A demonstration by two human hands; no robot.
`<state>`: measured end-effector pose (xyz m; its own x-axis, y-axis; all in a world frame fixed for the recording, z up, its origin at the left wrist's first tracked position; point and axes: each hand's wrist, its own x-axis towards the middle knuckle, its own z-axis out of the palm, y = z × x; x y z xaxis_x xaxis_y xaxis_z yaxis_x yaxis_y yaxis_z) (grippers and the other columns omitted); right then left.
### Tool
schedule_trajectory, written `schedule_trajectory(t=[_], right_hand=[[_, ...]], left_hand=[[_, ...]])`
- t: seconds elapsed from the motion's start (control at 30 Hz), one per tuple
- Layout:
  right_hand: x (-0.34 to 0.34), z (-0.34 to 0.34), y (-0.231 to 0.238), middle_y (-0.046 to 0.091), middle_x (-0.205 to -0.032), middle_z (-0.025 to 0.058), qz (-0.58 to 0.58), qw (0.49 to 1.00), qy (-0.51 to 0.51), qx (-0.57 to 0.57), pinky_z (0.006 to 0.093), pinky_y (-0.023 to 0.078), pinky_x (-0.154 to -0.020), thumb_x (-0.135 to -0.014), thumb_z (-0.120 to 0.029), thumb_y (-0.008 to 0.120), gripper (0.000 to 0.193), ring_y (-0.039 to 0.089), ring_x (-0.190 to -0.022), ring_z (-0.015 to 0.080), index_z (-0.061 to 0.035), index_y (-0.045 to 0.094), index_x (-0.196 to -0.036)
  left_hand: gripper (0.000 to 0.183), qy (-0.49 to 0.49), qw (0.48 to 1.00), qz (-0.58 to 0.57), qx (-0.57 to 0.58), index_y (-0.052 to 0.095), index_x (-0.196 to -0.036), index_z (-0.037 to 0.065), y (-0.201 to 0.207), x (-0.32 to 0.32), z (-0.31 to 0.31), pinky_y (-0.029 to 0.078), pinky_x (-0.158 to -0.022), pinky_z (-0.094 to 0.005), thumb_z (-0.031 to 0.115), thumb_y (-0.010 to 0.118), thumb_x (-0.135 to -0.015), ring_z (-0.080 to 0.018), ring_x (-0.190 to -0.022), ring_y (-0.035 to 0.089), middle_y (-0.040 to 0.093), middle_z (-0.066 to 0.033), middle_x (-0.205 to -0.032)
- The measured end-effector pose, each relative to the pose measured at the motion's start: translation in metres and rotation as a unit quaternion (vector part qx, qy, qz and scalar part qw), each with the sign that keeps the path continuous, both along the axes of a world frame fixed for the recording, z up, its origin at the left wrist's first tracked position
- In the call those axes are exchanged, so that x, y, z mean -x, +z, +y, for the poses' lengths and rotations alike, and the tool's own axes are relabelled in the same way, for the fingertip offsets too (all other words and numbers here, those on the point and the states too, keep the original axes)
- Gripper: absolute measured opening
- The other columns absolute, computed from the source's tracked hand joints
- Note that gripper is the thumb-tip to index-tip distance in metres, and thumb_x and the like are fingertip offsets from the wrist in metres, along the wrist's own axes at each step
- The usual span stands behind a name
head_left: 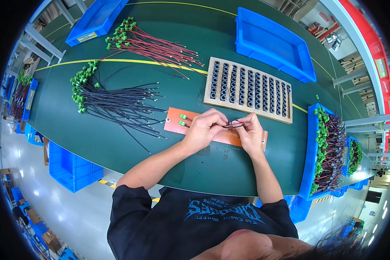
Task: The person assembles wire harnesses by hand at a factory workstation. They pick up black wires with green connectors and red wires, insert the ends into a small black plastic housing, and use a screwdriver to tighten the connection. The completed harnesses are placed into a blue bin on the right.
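Red and black wires [233, 125] stretch between my two hands, above a long orange-brown board [174, 114] lying on the green table. My left hand [205, 126] pinches the wires from the left, its fingers closed. From the other side, my right hand [250, 131] grips the same wires between thumb and fingers. Two small green connectors [183, 123] sit at the board's left part, with leads running toward my left hand. What lies under my fingers is hidden. Just beyond the hands stands a wooden tray [248, 109] with rows of black ring-shaped parts [242, 86].
Black wires [121, 99] with green connectors lie in a bundle at left, red ones [154, 47] behind them. Blue bins stand at far left [91, 26] and far right [275, 41]. A blue bin [307, 160] of finished-looking red-black leads [331, 151] sits at right.
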<state>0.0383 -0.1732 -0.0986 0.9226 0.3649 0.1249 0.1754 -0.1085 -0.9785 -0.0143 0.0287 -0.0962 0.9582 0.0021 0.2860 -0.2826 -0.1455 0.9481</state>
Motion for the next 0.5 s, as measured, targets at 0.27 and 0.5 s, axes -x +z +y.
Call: schedule_trajectory(t=[0.27,0.5], right_hand=[[0.001,-0.010,0.033,0.075,-0.101,0.0118,0.087,0.993,0.080,0.000,0.0296,0.057,-0.085,-0.101,-0.003,0.065,0.037,0.071,-0.099,0.0139,0.0023,0.049,-0.135],[0.000,-0.016,0.032,0.076,-0.099,0.0073,0.053,0.994,0.039,0.087,0.0253,0.055,-0.082,-0.103,-0.008,0.064,0.019,0.068,-0.095,0.0081,0.0007,0.070,-0.118]], left_hand=[[0.012,-0.036,0.990,0.080,0.112,0.064,-0.083,-0.004,-0.005,-0.008,-0.005,0.059,-0.078,-0.0330,-0.004,0.075,-0.088,-0.0171,-0.087,0.072,0.077,-0.0159,-0.107],[0.013,-0.053,0.988,0.085,0.116,0.062,-0.083,-0.004,-0.006,-0.009,-0.002,0.061,-0.082,-0.0333,-0.006,0.074,-0.088,-0.0162,-0.091,0.073,0.076,-0.0179,-0.109]])
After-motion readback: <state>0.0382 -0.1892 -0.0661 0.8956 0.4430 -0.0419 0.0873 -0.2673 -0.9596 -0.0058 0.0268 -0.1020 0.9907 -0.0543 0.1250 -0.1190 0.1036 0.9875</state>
